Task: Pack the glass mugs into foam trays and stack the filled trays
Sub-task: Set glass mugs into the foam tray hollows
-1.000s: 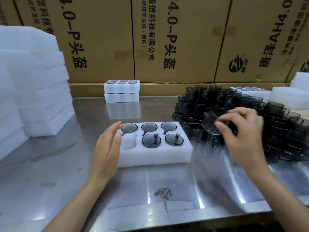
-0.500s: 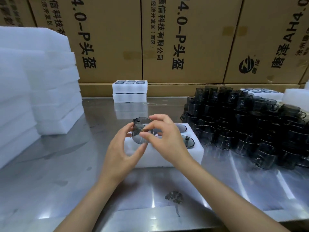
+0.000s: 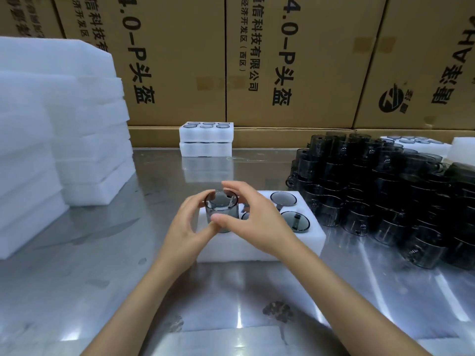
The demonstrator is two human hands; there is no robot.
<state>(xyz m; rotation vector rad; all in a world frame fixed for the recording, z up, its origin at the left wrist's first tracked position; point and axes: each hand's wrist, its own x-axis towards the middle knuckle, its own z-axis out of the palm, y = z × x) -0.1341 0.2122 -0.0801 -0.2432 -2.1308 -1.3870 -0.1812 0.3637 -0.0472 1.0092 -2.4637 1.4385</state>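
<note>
- Both hands on one mug: left hand cupping its near-left side, right hand pinching it with thumb low in front and fingers over the far rim.
- Mug upright, open end up, partly sunk over the tray at its front-left pocket; not yet seated, by the look of it.
- Handle position unclear behind the fingers; if off the pocket's slot, likely to jam or tip when pressed.
- Smooth glass held only at fingertips: could slip and knock a seated mug just beside.
- Light foam on slick steel: could slide under a sideways push.
- Loose mug pile near the right forearm; a wide swing back could topple some.
- Filled stack well apart at the back, safe for now.
</note>
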